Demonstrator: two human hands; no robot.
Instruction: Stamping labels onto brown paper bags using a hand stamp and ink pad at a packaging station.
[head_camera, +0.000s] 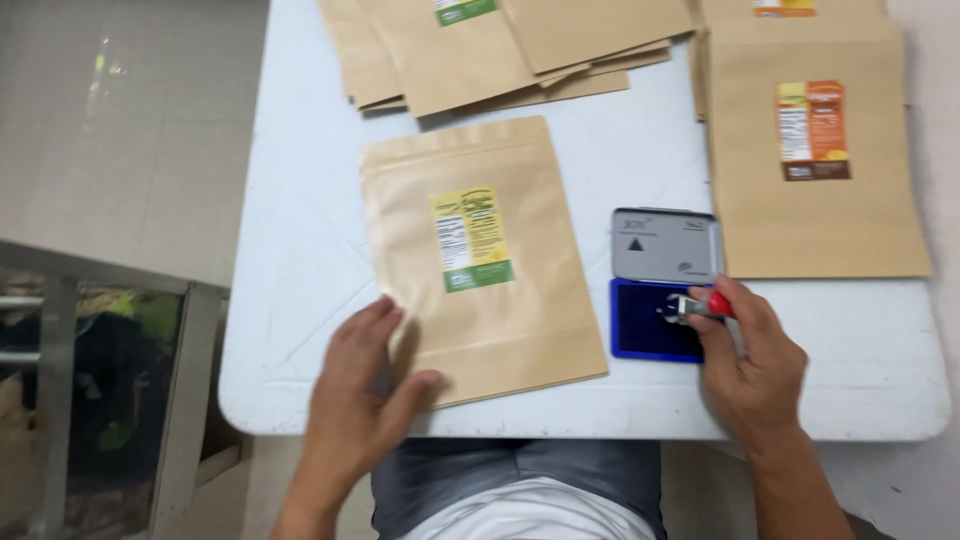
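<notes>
Right hand (750, 365) grip clenched on stamp (697, 306) over ink pad (645, 325); left hand (355, 385) released, flat on pouch (480, 260).

On the table (300, 250), the ink pad (645, 320) lies right of the middle pouch (480, 260), with pouch piles (480, 50) behind.

Bare table (300, 250) left of pouch (480, 260); ink pad (650, 320) crowds right; stacks (480, 50) seemingly block rear.

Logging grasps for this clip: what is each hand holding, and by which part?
The right hand grips a small stamper by its red handle, its metal end over the blue ink pad. The left hand holds nothing; it rests on the kraft pouch's lower left corner.
</notes>
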